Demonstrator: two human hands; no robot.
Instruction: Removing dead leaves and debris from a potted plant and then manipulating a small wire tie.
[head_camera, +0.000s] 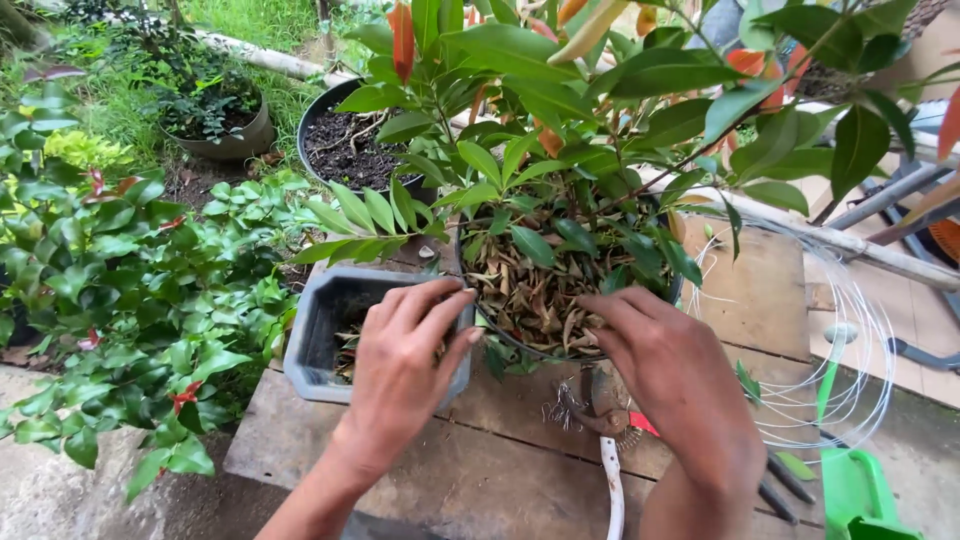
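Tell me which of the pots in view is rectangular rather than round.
The grey pot under the left hand, at the table's left edge. It has straight walls and squared corners; the other pots, including the leaf-filled one both hands grasp, are round.

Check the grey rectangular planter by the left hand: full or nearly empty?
Nearly empty. The grey planter shows bare dark inner walls, with only some leaf litter low inside; the left hand covers its right part, so that part cannot be told.

Two bare forearms, sleeveless, left grip (400, 350) and right grip (665, 360) ungloved
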